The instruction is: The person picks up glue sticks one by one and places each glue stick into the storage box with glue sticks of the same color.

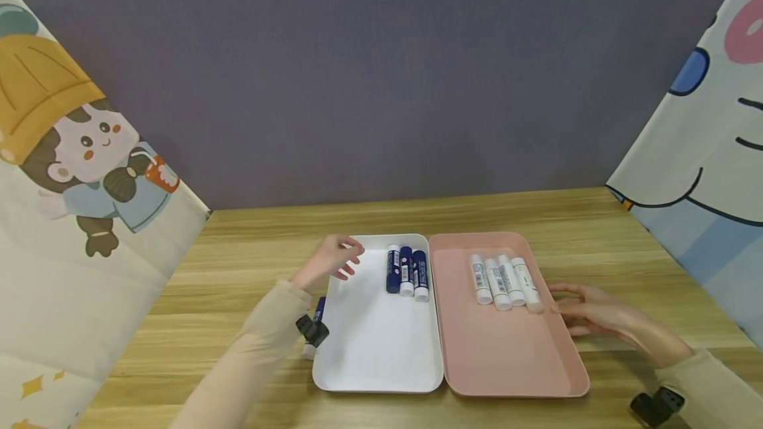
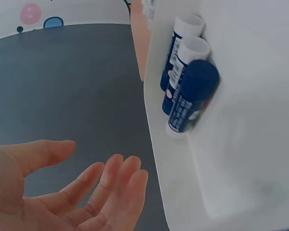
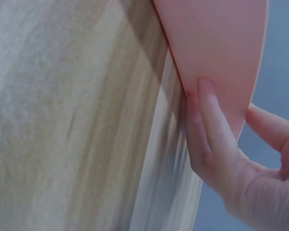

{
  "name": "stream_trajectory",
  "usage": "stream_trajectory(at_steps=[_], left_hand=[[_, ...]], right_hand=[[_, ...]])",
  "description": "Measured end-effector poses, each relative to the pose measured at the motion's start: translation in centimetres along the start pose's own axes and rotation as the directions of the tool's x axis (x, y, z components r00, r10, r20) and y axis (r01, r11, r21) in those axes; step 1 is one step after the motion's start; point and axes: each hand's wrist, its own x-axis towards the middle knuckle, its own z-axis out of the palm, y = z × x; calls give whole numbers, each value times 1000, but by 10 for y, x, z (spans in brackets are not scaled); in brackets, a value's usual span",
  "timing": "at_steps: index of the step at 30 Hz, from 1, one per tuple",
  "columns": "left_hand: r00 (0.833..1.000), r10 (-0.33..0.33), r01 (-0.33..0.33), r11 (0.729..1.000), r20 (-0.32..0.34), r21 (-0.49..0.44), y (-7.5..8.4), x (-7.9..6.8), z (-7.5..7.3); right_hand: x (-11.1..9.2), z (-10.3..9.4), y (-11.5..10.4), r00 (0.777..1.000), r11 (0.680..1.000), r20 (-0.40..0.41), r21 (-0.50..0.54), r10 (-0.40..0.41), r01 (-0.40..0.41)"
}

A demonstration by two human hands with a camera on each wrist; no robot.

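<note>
Three dark blue glue sticks (image 1: 406, 271) with white parts lie side by side at the upper right of a white tray (image 1: 381, 343). My left hand (image 1: 334, 257) hovers at that tray's far left edge, holding nothing; in the left wrist view its fingers are spread and relaxed. Several white glue sticks (image 1: 497, 283) lie in a row in the pink tray (image 1: 507, 356). My right hand (image 1: 590, 310) is at the pink tray's right side. In the right wrist view, its straight fingers (image 3: 214, 118) rest along the outer wall, with the thumb by the rim.
Another blue glue stick (image 1: 319, 310) lies on the wooden table (image 1: 250, 243) left of the white tray, partly hidden by my left sleeve. Both trays stand side by side. A grey-purple partition (image 1: 393, 85) rises behind, with cartoon-printed cloths on either side.
</note>
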Motion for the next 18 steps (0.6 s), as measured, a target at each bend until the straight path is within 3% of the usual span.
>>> stream_trajectory(at_steps=[18], left_hand=[[997, -46, 48, 998, -53, 28, -38, -21, -25]], right_hand=[[1, 0, 1, 1000, 1000, -24, -18, 4, -4]])
